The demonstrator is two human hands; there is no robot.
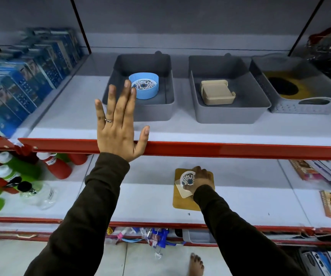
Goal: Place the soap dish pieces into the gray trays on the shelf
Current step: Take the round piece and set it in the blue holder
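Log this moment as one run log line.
left hand open over blue dish tray | right hand grasping patterned piece, lower shelf

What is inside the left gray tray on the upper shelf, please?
The left gray tray holds one round blue soap dish with a floral patterned insert. The open left hand, raised in front, covers the tray's near-left corner, so that part cannot be checked.

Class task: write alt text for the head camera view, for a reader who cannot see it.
A person's right hand grips a round floral soap dish piece on the lower shelf; the open left hand is raised before a gray plastic tray holding a round blue soap dish.
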